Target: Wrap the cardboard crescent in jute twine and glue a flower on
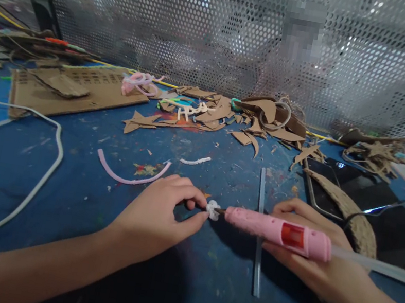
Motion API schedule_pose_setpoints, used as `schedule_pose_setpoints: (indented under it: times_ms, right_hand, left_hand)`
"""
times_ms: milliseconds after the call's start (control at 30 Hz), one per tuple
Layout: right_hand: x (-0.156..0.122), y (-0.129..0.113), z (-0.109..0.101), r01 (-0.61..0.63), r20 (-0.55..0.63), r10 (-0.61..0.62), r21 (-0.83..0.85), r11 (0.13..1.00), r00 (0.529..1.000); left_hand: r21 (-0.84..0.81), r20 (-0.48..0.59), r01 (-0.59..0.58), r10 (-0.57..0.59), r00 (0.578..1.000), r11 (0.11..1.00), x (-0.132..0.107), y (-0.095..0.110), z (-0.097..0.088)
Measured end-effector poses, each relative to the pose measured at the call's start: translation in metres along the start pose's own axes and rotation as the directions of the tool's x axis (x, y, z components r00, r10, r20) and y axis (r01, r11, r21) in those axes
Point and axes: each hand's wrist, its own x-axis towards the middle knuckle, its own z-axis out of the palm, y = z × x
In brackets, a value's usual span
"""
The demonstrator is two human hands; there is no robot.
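My left hand [160,214] pinches a small white fuzzy piece [212,209] between thumb and forefinger, just above the blue table [73,191]. My right hand [309,259] is wrapped round a pink glue gun [278,233], which lies almost level. The gun's dark tip touches the white piece from the right. A clear glue stick [381,267] sticks out of the gun's back end toward the right edge.
A pink pipe cleaner [129,178] and a short white one [195,161] lie beyond my left hand. A grey glue stick [260,224] lies under the gun. Cardboard scraps [231,120], a cardboard sheet [76,90], a white cable [39,185], a black phone [366,201] and a perforated metal screen [224,30] surround the spot.
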Motion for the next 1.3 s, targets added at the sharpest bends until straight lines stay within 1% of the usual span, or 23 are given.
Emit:
schedule_pose_setpoints:
  times_ms: [133, 267, 400, 567, 867, 1000, 1133, 1300]
  right_hand:
    - [0.0, 0.0, -0.001, -0.006, -0.003, 0.006, 0.005, 1.0, 1.0]
    - [-0.001, 0.0, -0.002, 0.001, 0.012, -0.001, 0.024, 1.0, 1.0]
    - [-0.004, -0.001, -0.001, 0.006, -0.009, -0.006, 0.03, 1.0, 1.0]
    - [-0.006, 0.002, 0.0, 0.045, -0.038, -0.043, 0.046, 0.998, 0.998]
    - [-0.006, 0.005, 0.0, 0.092, -0.059, -0.096, -0.078, 0.993, 0.994]
    - [-0.008, 0.006, -0.001, 0.057, -0.114, -0.072, -0.129, 0.99, 0.991]
    - [-0.013, 0.009, -0.002, 0.11, -0.157, -0.131, -0.136, 0.985, 0.979]
    - [-0.018, 0.01, -0.002, 0.114, -0.176, -0.131, -0.102, 0.988, 0.976]
  left_hand:
    - [-0.003, -0.015, 0.042, -0.042, 0.999, 0.999, 0.001, 0.003, 0.002]
    - [-0.015, -0.026, 0.049, -0.049, 0.998, 0.999, 0.003, 0.004, 0.004]
    - [-0.032, -0.013, 0.053, -0.053, 0.999, 0.998, 0.005, 0.003, 0.003]
    - [-0.065, 0.02, 0.084, -0.083, 0.996, 0.994, 0.004, 0.004, 0.0]
    - [-0.139, 0.047, 0.119, -0.114, 0.992, 0.983, 0.005, 0.008, -0.003]
    - [-0.261, 0.088, 0.204, -0.187, 0.978, 0.944, 0.006, 0.01, -0.005]
    - [-0.396, 0.108, 0.293, -0.272, 0.956, 0.871, 0.005, 0.011, -0.008]
    - [-0.482, 0.092, 0.317, -0.313, 0.945, 0.817, 0.001, 0.013, -0.009]
